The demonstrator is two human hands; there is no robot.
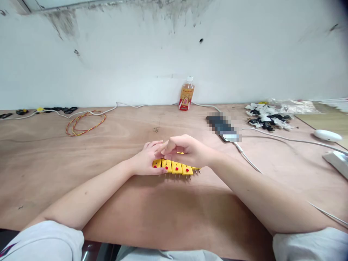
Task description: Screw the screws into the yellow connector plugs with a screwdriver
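Observation:
A row of yellow plugs (176, 167) with red dots and metal pins lies on the plywood table top (54, 170). My left hand (146, 159) covers the row's left end, with its thumb lying along the front of the plugs. My right hand (185, 150) is curled above the middle of the row, its fingertips meeting my left fingers. A sliver of yellow shows under that palm, but I cannot tell whether it is held. Part of the row is hidden by both hands.
A bottle of amber drink (186, 95) stands against the white wall (136, 54). A coil of red-and-yellow twisted wire (84, 124) lies at left. A blurred phone (223, 127) on a white cable lies to the right, beyond it a heap of black-and-white parts (268, 117).

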